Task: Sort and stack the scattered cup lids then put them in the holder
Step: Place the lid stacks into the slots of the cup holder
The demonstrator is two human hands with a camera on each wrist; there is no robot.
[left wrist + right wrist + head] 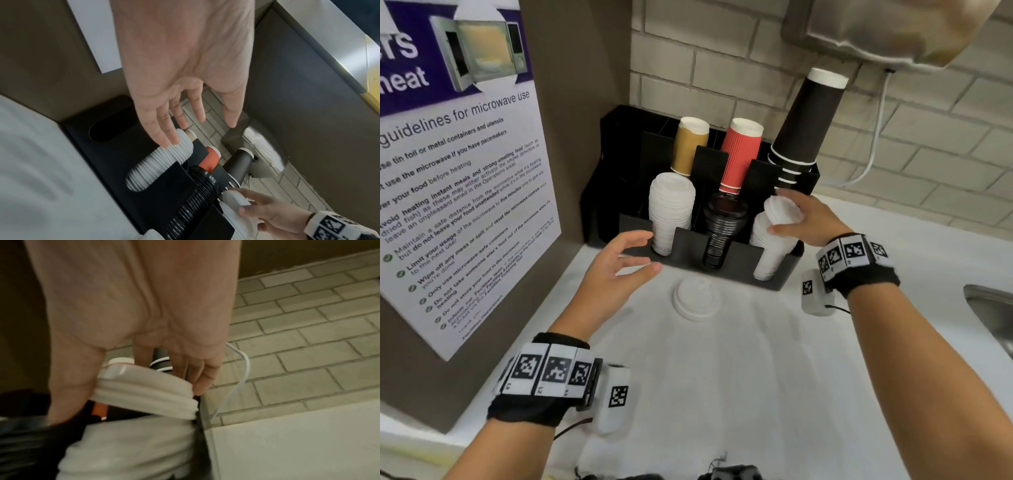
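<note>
A few white lids (pixel 782 209) are pinched between the thumb and fingers of the right hand (pixel 808 222), at the top of the white stack (pixel 770 250) in the holder (pixel 774 270). The stack runs away below the palm, its long axis tilted, tops pointing up and back. The left hand (pixel 616 263) is held spread, holding nothing. Loose lids (pixel 697 298) lie flat on the counter (pixel 756 377), just right of its fingertips.
</note>
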